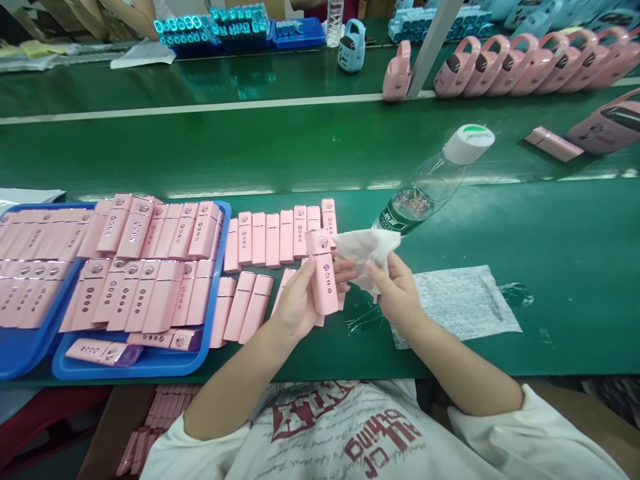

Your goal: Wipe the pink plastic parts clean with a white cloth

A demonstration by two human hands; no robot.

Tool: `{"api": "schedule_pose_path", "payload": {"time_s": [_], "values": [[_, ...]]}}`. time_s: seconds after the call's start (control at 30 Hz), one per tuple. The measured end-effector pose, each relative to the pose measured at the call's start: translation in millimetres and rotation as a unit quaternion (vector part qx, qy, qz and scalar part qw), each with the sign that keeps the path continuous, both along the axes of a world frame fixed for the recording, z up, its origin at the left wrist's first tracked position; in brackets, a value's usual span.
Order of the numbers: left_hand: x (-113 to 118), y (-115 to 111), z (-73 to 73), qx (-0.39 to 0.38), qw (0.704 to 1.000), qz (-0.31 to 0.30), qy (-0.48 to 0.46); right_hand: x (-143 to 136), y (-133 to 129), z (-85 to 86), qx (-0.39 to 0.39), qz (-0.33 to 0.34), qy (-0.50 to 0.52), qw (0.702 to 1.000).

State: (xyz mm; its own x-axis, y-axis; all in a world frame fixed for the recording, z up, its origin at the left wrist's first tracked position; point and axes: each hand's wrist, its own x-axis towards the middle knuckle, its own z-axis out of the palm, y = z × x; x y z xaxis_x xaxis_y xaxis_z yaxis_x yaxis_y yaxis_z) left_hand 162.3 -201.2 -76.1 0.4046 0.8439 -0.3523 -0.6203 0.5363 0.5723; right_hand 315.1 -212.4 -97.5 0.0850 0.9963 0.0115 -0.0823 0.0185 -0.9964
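Upright in my left hand [296,300] is a pink rectangular device [324,277] with a round emblem and a column of small buttons; the thumb lies along its side. My right hand [400,290] pinches a crumpled white cloth [367,257], whose left edge is close to the device's top. Behind and left of my hands, pink devices [273,239] stand in a row on the green table [575,280], with several more [243,303] lying nearer to me. A grey-white cloth pad [463,303] lies under and right of my right forearm.
Two blue trays [145,365] of pink devices are at the left. A clear bottle [435,180] with a white cap leans behind my right hand. Pink handled cases [457,70] line a shelf beside a metal post [434,43]. Another person's arm [133,17] shows at the top left.
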Motion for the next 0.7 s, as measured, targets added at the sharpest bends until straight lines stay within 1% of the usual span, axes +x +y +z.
{"api": "schedule_pose_path", "payload": {"time_s": [0.1, 0.13, 0.2, 0.27, 0.37, 0.47, 0.57, 0.63, 0.7], "values": [[2, -4, -3.2, 0.014, 0.999, -0.028, 0.037, 2, 0, 2.0, 0.070, 0.072, -0.136, 0.986], [2, -4, -3.8, 0.018, 0.998, -0.032, 0.048, 3, 1, 2.4, 0.087, 0.084, -0.166, 0.979], [2, -5, -4.8, 0.021, 0.997, -0.039, 0.063, 4, 3, 2.9, 0.107, 0.088, -0.208, 0.968], [2, -5, -5.8, 0.017, 0.996, -0.046, 0.076, 6, 4, 3.5, 0.108, 0.085, -0.230, 0.963], [0, -5, -7.1, 0.011, 0.994, -0.048, 0.101, 7, 4, 6.0, 0.075, 0.083, -0.247, 0.962], [-3, -5, -5.6, 0.015, 0.993, -0.065, 0.094, 6, 3, 9.2, 0.019, 0.078, -0.207, 0.975], [-6, -1, -0.1, -0.001, 0.994, -0.085, 0.067, 7, 5, 10.0, -0.033, 0.035, -0.112, 0.993], [-9, 3, 4.5, -0.016, 0.996, -0.069, 0.046, 10, 7, 9.4, -0.068, -0.016, -0.026, 0.997], [-12, 7, 8.2, -0.018, 0.999, -0.033, 0.018, 13, 11, 9.4, -0.089, -0.066, 0.074, 0.991]]}}
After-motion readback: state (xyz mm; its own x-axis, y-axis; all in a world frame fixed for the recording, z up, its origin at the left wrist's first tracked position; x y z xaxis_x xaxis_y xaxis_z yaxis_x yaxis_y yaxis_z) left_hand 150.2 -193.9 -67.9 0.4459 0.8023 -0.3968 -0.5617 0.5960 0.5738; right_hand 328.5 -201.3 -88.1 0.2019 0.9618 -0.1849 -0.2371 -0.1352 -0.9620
